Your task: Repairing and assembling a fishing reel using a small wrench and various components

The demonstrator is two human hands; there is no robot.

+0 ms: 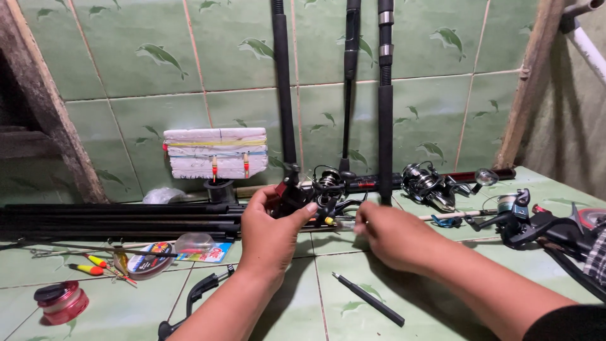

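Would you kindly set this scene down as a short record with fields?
Setting: green tiled floor and tiled wall
Left hand: grips a black spinning reel
Right hand: fingertips pinched beside the reel; what they hold is too small to tell
Upright: three dark rods leaning on the wall
Lying left: bundle of black rods, red line spool, floats
Lying right: silver reel, another reel
Near: thin black stick
Back: white foam block
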